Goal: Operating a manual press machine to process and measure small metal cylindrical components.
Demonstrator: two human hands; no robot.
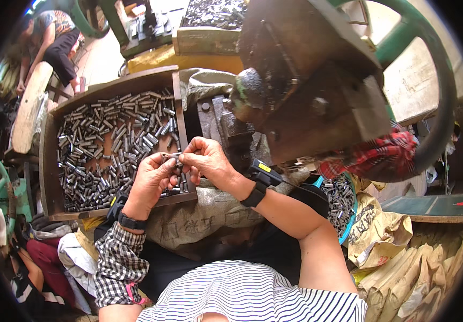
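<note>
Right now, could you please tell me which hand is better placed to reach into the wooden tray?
Probably the left hand: it is over the near right corner of the wooden tray, while the right hand lies mostly beyond its right wall. The left grips a metal piece, though.

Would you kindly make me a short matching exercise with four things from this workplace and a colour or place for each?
Things:
1. wooden tray
2. round basin
3. plaid cloth
4. checked sleeve

Colours and places:
A. mainly red, near the large wheel
B. black and white
C. just beyond the left hand
D. bright blue, on the person's right

Right pairs: 1-C, 2-D, 3-A, 4-B
</note>
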